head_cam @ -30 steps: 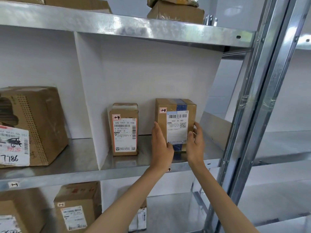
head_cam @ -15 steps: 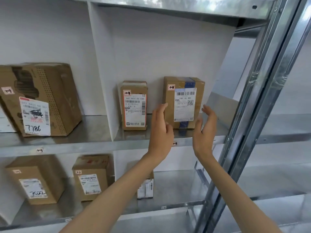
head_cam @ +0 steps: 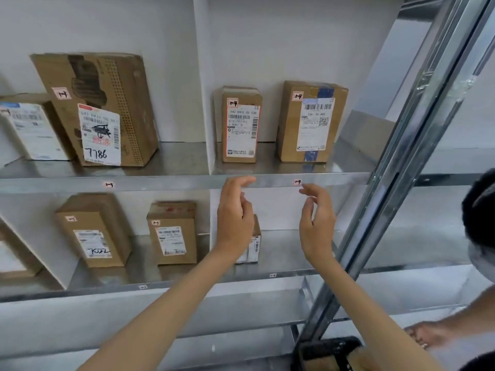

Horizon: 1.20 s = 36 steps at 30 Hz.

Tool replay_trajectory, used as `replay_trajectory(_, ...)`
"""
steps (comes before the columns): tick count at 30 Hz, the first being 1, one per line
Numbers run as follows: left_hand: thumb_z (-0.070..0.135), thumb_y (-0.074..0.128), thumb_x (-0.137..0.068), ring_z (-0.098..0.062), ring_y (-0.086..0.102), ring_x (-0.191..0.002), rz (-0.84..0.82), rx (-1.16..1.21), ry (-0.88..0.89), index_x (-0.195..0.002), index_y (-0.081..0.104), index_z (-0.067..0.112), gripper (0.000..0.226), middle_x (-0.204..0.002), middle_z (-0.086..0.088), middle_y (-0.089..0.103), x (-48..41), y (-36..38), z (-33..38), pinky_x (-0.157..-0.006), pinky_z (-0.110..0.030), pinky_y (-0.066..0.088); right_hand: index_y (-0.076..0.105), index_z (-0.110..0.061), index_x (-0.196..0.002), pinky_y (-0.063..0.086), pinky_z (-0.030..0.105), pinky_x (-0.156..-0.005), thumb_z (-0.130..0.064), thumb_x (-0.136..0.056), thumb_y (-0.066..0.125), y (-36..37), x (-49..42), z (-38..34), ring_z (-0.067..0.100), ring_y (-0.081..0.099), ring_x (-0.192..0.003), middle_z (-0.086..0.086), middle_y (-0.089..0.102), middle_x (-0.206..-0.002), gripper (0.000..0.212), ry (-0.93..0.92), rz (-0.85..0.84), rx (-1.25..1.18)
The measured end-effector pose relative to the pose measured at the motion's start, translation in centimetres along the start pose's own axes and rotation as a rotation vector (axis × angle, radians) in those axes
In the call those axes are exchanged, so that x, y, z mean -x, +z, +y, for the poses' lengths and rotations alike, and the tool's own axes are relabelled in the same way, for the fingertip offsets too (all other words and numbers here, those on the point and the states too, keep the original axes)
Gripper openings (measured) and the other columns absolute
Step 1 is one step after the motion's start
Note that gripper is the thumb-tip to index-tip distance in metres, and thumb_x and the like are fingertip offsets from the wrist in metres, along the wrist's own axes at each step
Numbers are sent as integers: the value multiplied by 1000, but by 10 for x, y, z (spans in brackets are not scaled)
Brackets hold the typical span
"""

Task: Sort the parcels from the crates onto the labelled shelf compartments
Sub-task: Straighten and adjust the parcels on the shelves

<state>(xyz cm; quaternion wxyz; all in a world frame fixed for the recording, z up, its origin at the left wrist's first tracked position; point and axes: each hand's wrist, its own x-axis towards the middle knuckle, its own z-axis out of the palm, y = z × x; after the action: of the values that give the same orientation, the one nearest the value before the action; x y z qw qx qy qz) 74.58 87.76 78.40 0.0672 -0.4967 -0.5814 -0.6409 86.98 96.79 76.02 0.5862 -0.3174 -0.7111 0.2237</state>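
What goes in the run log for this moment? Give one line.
left hand: open, empty | right hand: open, empty | blue-taped parcel: upright on shelf, untouched | phase: parcel shelved

The upper shelf point(head_cam: 174, 183) carries, left of a white divider point(head_cam: 203, 89), a large box point(head_cam: 99, 108) beside a white-labelled box point(head_cam: 32, 129); right of it, a narrow box point(head_cam: 241, 124) and a blue-taped box point(head_cam: 310, 121) stand upright, apart. The lower shelf point(head_cam: 187, 279) bears a brown box point(head_cam: 93, 231) and a red-marked box point(head_cam: 172, 232).

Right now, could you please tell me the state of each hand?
Left hand: open, fingers loosely curled, holding nothing.
Right hand: open, fingers loosely curled, holding nothing.
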Motion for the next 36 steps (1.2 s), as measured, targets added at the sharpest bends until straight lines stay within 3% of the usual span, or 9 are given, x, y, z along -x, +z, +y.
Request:
replay_trajectory(8, -20, 39, -75, 2, 50, -98, -47, -1, -177, -107, 54, 23, 55, -109, 1, 57, 60, -23, -36, -84, -9, 39, 54, -20, -110, 42, 11, -82, -1, -98, 35, 6, 60, 10, 8, 57, -101, -1, 62, -106, 29, 266, -90, -52)
replay_trajectory(12, -15, 39, -81, -5, 47, -114, -206, -88, -332, -122, 49, 18, 53, -123, 4, 50, 82, -12, -67, -98, -21, 40, 54, -13, -112, 41, 6, -76, 3, -97, 33, 15, 76, 26, 13, 57, -101, 3, 62, -105, 30, 426, -173, -91)
replay_trajectory(17, -6, 44, -83, -9, 46, -114, -433, -97, -564, -136, 36, 22, 61, -129, 3, 44, 94, 17, -100, -92, -20, 41, 52, -10, -122, 36, 19, -84, 3, -95, 32, 42, 75, 51, 17, 53, -102, 6, 59, -116, 36, 575, -348, -16)
replay_trajectory(20, 3, 54, -81, -15, 53, -111, -438, -81, -620, -131, 41, 26, 57, -121, -1, 51, 92, 35, -125, -90, -27, 49, 50, -9, -127, 39, 23, -87, 5, -93, 30, 58, 72, 73, 16, 50, -103, 10, 57, -124, 43, 637, -421, 36)
replay_trajectory(22, -4, 50, -81, -16, 51, -112, -431, -99, -677, -131, 41, 18, 55, -123, -3, 49, 86, 41, -136, -88, -23, 43, 48, -11, -132, 40, 25, -91, 7, -92, 28, 68, 67, 89, 20, 50, -111, 11, 54, -130, 48, 693, -465, 59)
replay_trajectory(25, -11, 39, -83, -23, 32, -135, -447, -101, -787, -145, 21, 11, 68, -145, -6, 32, 73, 52, -153, -102, -23, 33, 41, -15, -140, 37, 27, -100, 7, -92, 26, 82, 56, 111, 23, 45, -125, 7, 46, -141, 55, 781, -555, 85)
replay_trajectory(27, -12, 37, -84, -25, 25, -139, -462, -129, -850, -149, 10, 6, 73, -152, -8, 21, 62, 60, -168, -110, -32, 32, 36, -16, -144, 37, 28, -102, 7, -91, 26, 92, 48, 125, 22, 42, -130, 5, 40, -147, 59, 821, -616, 87)
replay_trajectory(31, -12, 42, -81, -35, 41, -123, -480, -212, -921, -142, 19, -3, 66, -139, -22, 32, 51, 76, -193, -98, -42, 43, 28, -18, -148, 35, 24, -92, 5, -89, 30, 112, 35, 144, 22, 45, -126, 6, 33, -151, 63, 859, -705, 87)
replay_trajectory(36, -11, 41, -83, -28, 42, -126, -544, -152, -1008, -151, -3, 12, 84, -145, -9, 28, 46, 89, -208, -93, -30, 46, 28, -22, -148, 36, 25, -91, -7, -96, 33, 133, 31, 160, 23, 46, -125, 5, 43, -146, 54, 895, -778, 54)
